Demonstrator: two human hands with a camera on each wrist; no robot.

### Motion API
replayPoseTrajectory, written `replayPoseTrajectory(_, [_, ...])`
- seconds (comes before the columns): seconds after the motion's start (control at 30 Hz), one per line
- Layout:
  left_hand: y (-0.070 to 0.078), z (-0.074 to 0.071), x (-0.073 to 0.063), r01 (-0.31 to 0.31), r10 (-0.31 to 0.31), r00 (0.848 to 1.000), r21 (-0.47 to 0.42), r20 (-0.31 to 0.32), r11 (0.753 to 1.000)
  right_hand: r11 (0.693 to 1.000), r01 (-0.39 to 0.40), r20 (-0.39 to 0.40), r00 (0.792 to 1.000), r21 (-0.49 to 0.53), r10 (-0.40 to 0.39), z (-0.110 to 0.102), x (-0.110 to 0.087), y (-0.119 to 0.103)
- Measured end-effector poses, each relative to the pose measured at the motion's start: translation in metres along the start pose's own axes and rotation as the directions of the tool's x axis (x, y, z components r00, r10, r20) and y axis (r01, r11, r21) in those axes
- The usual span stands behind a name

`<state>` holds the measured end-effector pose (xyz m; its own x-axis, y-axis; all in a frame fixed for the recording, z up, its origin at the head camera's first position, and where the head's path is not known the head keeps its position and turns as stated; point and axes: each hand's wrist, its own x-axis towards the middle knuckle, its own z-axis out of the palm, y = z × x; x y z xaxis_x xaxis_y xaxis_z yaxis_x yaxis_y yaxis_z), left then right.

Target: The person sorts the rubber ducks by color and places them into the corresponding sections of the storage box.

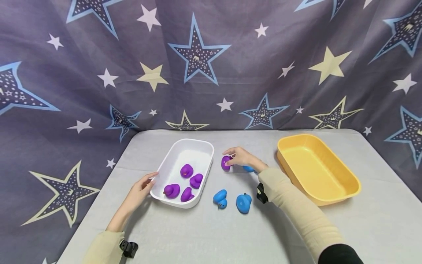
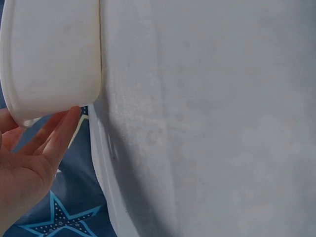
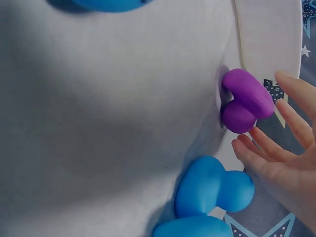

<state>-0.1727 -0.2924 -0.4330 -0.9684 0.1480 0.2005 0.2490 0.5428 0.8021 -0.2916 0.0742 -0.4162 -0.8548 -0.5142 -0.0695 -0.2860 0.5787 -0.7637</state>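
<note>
My left hand [image 1: 139, 190] rests at the left side of a white bin [image 1: 182, 144], its fingers straight against the rim. Inside the bin lie several purple rubber ducks [image 1: 187, 171]. Just right of the bin, my right hand [image 1: 240, 156] reaches over another purple duck [image 3: 251, 96] on the table. In the right wrist view its fingers [image 3: 269, 145] are spread beside that duck, fingertips right at its surface. Close to this hand are blue rubber ducks [image 3: 200, 185], partly hidden behind it in the head view.
Two more blue ducks, one on its side [image 1: 220, 198] and one to its right [image 1: 244, 203], lie on the pale table [image 1: 197, 238] in front. A yellow bin [image 1: 343, 165] stands at the right. Behind the table hangs a star-patterned cloth [image 1: 211, 99].
</note>
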Motion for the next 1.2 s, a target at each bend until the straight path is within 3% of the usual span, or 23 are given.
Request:
replayPoseTrajectory(0.4, [0.000, 0.000, 0.000, 0.039, -0.039, 0.999, -0.018, 0.004, 0.999, 0.999, -0.030, -0.004, 1.000, 0.016, 0.030, 0.005, 0.003, 0.006])
replayPoseTrajectory(1.2, [0.001, 0.000, -0.001, 0.036, -0.036, 0.999, -0.021, 0.012, 0.999, 0.999, -0.032, -0.077, 0.997, -0.029, 0.030, 0.012, 0.002, 0.005])
